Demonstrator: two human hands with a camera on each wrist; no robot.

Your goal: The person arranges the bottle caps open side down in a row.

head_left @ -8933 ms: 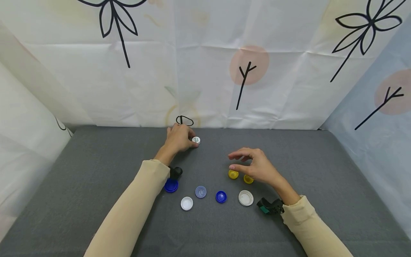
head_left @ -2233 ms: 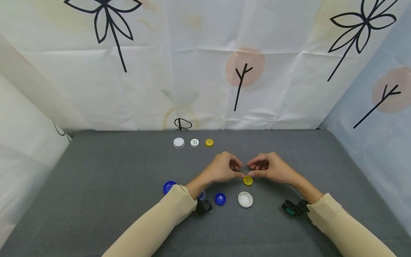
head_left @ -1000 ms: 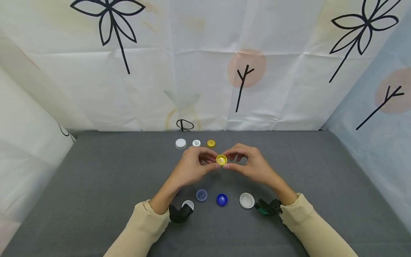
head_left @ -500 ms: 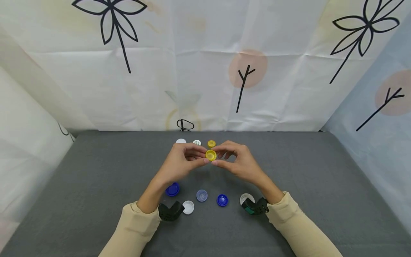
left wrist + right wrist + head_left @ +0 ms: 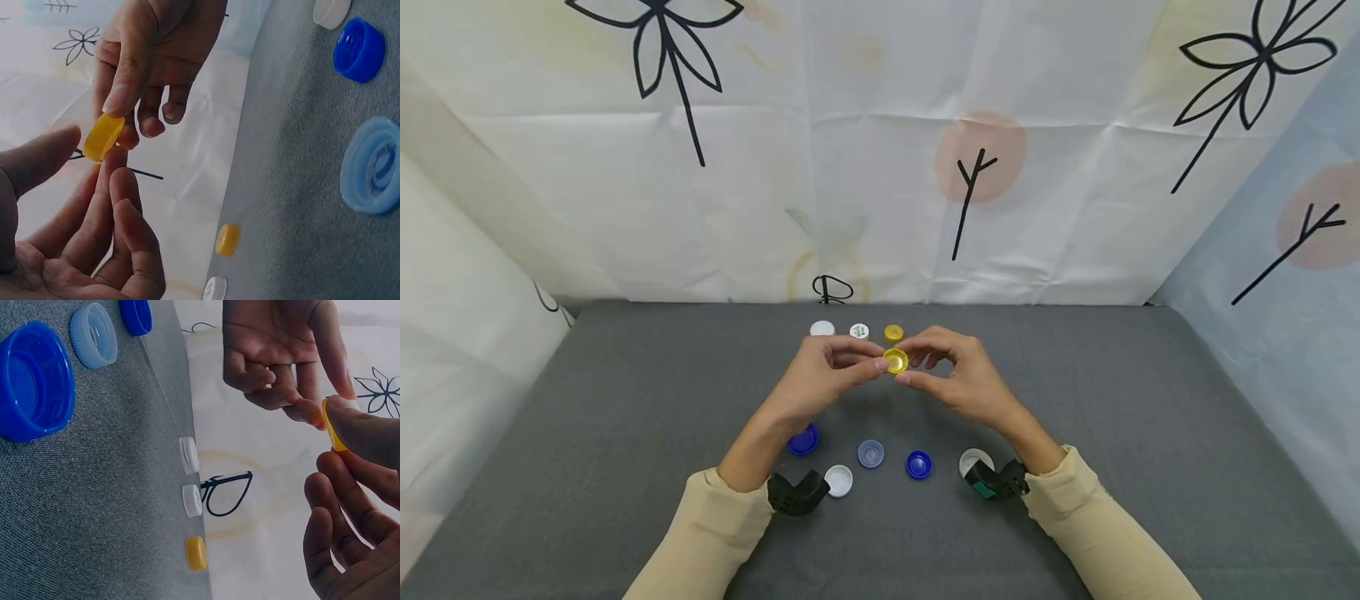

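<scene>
Both hands meet above the far part of the table, around a yellow bottle cap [image 5: 896,361] whose hollow side shows in the head view. My right hand [image 5: 958,375] pinches it, the thumb lying on it in the left wrist view. The left hand [image 5: 812,379] curls round the cap's other side. Its fingertips touch the cap, while its thumb looks slightly apart in the left wrist view. Just behind stand a second yellow cap [image 5: 893,333], a small white cap with print [image 5: 859,332] and a larger white cap [image 5: 822,328], partly hidden by the left hand.
Nearer on the grey table [image 5: 625,450] lie a dark blue cap [image 5: 803,439], a white cap [image 5: 838,481], a pale blue cap [image 5: 871,454], a blue cap [image 5: 918,465] and an off-white cap [image 5: 975,461] partly behind the right wrist camera. A printed cloth [image 5: 880,208] hangs behind.
The yellow cap was lifted off the table between both hands and carried back and left. Earlier, another yellow cap and the larger white cap joined the back row. Over the last half second the left thumb shifted.
</scene>
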